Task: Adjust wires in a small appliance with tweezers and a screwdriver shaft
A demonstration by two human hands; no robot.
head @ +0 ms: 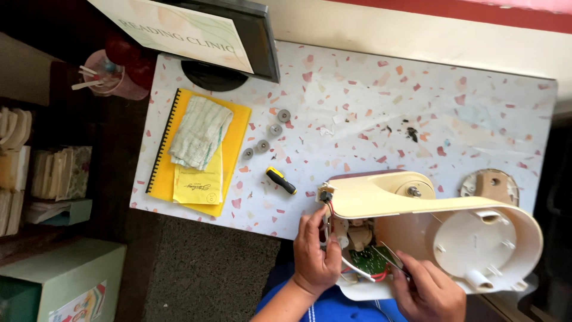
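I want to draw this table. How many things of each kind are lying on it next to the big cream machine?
Small grey round parts: 4
Screwdriver, yellow and black: 1
Yellow notebook: 1
Cloth: 1
Round brown disc: 1
Total: 8

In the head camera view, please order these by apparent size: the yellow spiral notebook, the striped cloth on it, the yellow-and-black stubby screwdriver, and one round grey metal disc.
1. Yellow spiral notebook
2. Striped cloth
3. Yellow-and-black stubby screwdriver
4. Round grey metal disc

All lie on the same speckled tabletop, so nearness hardly affects the order.
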